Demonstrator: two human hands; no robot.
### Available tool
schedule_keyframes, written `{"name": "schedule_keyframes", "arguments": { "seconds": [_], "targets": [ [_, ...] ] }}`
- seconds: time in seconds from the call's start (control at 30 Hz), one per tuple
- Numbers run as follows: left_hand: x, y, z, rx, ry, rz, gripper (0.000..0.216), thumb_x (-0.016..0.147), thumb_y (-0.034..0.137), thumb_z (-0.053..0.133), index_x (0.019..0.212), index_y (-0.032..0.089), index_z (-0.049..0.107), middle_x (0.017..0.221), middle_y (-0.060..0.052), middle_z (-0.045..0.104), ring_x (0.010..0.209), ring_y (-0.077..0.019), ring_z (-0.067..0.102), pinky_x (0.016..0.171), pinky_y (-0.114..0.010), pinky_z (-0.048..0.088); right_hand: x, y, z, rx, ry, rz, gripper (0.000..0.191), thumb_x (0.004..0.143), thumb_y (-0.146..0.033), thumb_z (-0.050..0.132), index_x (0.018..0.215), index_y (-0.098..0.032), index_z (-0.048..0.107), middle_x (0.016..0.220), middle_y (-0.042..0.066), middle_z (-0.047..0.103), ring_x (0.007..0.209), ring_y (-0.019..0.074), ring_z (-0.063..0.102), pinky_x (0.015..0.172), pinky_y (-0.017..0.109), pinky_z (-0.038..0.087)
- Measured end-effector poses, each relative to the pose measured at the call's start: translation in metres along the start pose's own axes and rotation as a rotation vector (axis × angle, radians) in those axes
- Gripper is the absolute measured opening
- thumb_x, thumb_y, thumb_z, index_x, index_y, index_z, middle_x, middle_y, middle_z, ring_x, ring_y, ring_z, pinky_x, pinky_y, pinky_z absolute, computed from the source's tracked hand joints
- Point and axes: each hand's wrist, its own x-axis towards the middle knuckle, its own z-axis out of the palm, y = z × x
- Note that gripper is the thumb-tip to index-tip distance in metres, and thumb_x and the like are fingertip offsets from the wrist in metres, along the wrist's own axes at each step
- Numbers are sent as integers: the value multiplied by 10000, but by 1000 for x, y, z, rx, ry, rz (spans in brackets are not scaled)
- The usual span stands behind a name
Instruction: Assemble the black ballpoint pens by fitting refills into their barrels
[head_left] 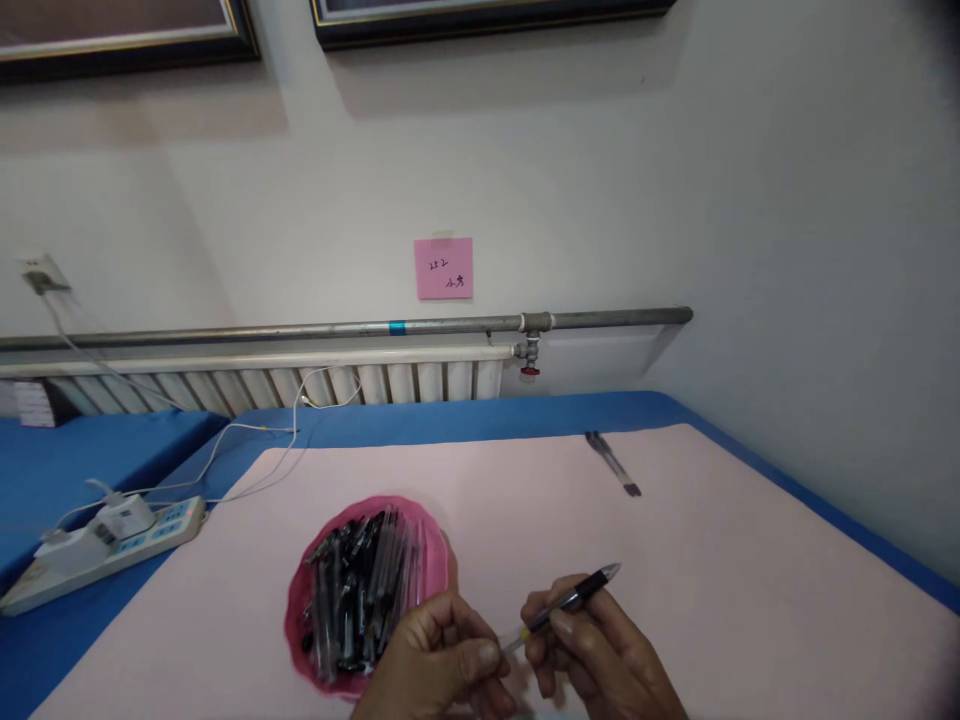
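Note:
In the lower middle, my right hand (600, 650) grips a pen (574, 598) with a black grip and a clear pointed tip aimed up and to the right. From the pen's rear end a thin clear pen refill (514, 640) sticks out, with a yellowish part near the barrel. The fingertips of my left hand (450, 655) are closed on the refill's far end. Just left of that hand stands a pink scalloped bowl (294, 610), full of clear tubes and black pen parts (360, 570). My left hand hides its lower right rim.
Pens (613, 463) lie at the back right of the pink table sheet (735, 560). A power strip (169, 530) with plugged-in adapters and white cables sits at the left. Behind the blue table edge are a radiator (420, 382) and a pipe (315, 333) along the wall.

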Motion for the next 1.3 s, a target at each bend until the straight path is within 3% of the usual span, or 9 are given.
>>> {"name": "schedule_keyframes", "arguments": {
  "seconds": [0.27,0.4,0.57,0.73,0.83,1.0,1.3],
  "targets": [
    [2,-6,0,-218,-50,-27,319,623,318,777,653,136,517,562,-26,669,468,-129,618,451,-200,405,-5,-3,2,-32,-84,-162,112,778,-334,621,798,-224,626,775,21,658,584,152,588,504,270,435],
    [3,-9,-3,-220,-74,-40,324,634,334,769,650,140,511,554,-22,666,442,-106,594,450,-189,391,-3,-2,0,-28,-109,-131,136,771,-355,638,793,-221,637,735,13,657,595,154,591,507,268,444],
    [3,-7,-3,-128,-48,-59,350,618,365,777,652,148,504,522,-12,668,374,-106,571,370,-174,354,1,3,-1,-33,-34,-45,205,753,-398,661,769,-198,618,554,-15,614,507,131,533,448,240,416],
    [1,-4,1,-158,-41,-62,308,664,371,739,678,136,541,549,-19,663,392,-96,567,390,-170,358,2,3,0,57,-4,4,256,705,-388,712,848,-192,632,649,-4,635,495,110,508,419,221,386],
    [1,-3,1,-166,-46,-92,337,706,434,683,732,109,598,559,-42,655,409,-94,565,397,-166,348,3,1,-1,33,-10,-6,252,716,-405,703,795,-173,642,592,-7,606,503,107,496,435,219,376],
    [1,-4,-4,-75,-105,-94,383,707,462,673,633,91,612,495,-39,616,383,-63,508,372,-156,257,4,1,-2,35,-9,-11,277,710,-431,704,810,-180,641,561,-20,576,507,106,481,431,215,362],
    [0,-13,-3,-152,-161,-15,228,661,307,739,653,132,593,608,-55,678,529,-117,581,518,-216,345,7,4,-4,-65,63,59,310,685,-455,704,683,-183,556,437,-75,494,386,65,392,367,193,279]
  ]
}}
